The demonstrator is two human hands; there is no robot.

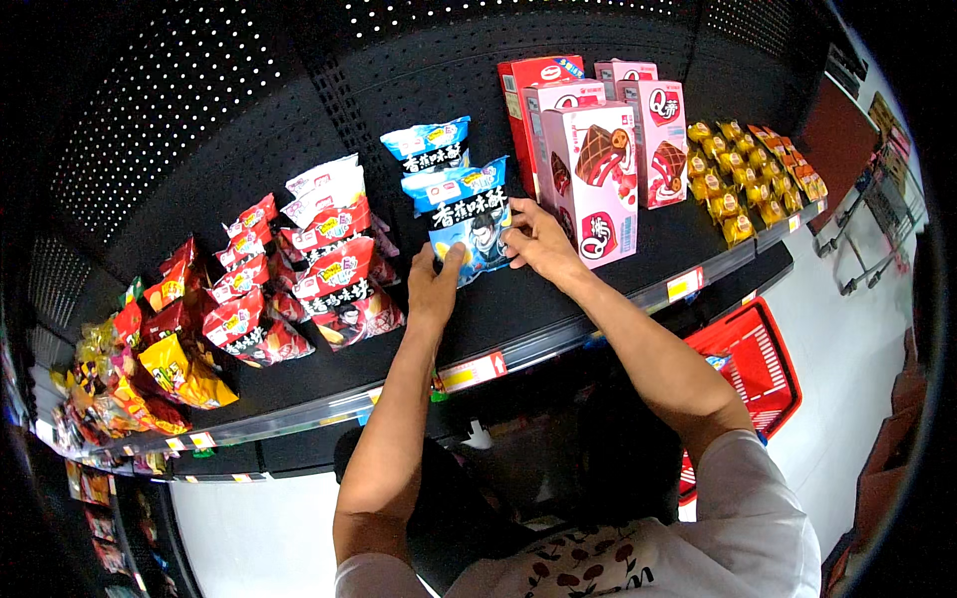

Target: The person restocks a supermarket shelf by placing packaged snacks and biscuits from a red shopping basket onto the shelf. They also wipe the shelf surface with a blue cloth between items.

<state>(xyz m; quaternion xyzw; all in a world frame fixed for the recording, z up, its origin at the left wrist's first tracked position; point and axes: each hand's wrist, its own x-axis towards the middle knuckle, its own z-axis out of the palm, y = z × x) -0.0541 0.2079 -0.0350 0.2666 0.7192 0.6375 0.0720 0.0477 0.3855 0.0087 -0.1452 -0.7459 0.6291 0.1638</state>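
A blue snack bag stands upright near the middle of the black shelf, gripped between my two hands. My left hand holds its lower left side, thumb on the front and fingers partly hidden beside it. On the right side, my right hand has its fingers curled around the bag's edge. Just behind stands another blue bag, partly covered by the front one. Close to my right hand is a pink snack box.
Red and white snack bags stand in rows to the left, with a yellow bag farther along. Right of the pink boxes are small yellow packs. Price tags line the shelf's front edge. A red shopping basket sits below right.
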